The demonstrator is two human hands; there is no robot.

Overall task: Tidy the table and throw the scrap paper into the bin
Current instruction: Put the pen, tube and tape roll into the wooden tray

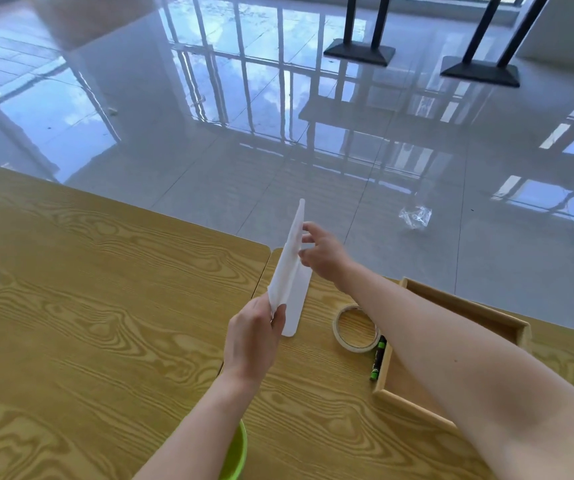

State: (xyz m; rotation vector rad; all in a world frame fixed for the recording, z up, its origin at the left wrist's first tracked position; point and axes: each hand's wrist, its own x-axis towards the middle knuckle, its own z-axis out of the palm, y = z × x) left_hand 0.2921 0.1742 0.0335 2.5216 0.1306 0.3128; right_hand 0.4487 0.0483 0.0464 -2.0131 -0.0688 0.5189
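Observation:
A white sheet of paper [290,268], folded lengthwise, is held upright and tilted above the wooden table [88,289]. My left hand [254,337] pinches its lower end between thumb and fingers. My right hand [323,252] grips its upper part from the right side. A roll of beige tape [356,328] lies flat on the table just right of the paper. A green and black marker [378,358] lies against the outer wall of a wooden tray [465,308]. My right forearm crosses over the tray and hides most of its inside.
A green bowl or bin rim [238,455] shows at the bottom edge under my left forearm. A crumpled clear plastic scrap [415,216] lies on the glossy tiled floor beyond the table. Black table bases [360,51] stand far back.

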